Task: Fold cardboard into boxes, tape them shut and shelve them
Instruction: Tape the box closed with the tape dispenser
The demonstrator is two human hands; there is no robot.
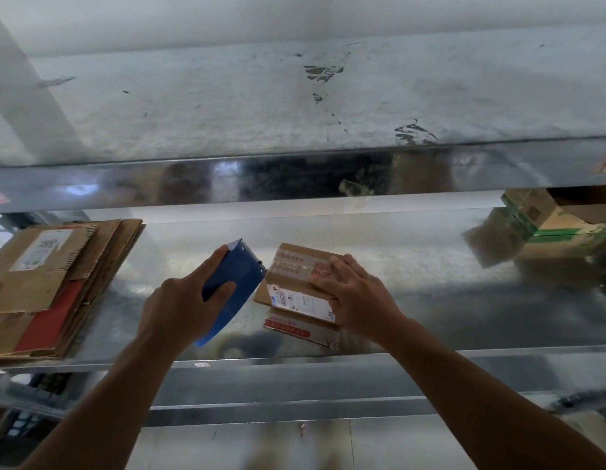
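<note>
**A:** How far along is this one?

**B:** The small box (295, 262) is folded up and sits on the metal shelf (447, 300), just below centre toward 6 o'clock. The right hand (359, 296) lies over its 3 o'clock end with fingers spread, pressing down rather than clutching.

**A:** And the tape?

**B:** The left hand (179, 300) is clenched round the blue tape dispenser (237, 276), whose nose is right at the box's 9 o'clock edge. A glossy strip seems to cross the top, so I judge sealing is nearly finished.

**A:** What's left?

**B:** Shelving this box. The flat cardboard stack (57, 283) at 9 o'clock is not yet folded.
</note>
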